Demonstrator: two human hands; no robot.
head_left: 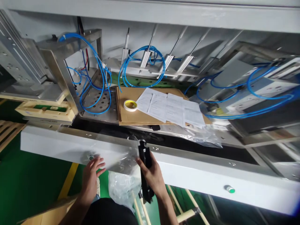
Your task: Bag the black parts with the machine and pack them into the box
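Note:
My right hand is closed around a long black part, held roughly upright in front of the white machine edge; its exact kind does not show. My left hand is open with fingers spread, holding nothing. Just above its fingertips a green button sits on the white front panel. Between my hands, a clear plastic bag hangs over the panel, close to the black part. More clear plastic lies lower down, by my lap.
Sheets of printed paper and a tape roll lie on cardboard inside the machine. Blue air hoses loop around several cylinders. Another green button juts from the front panel at right. Wooden slats are at left.

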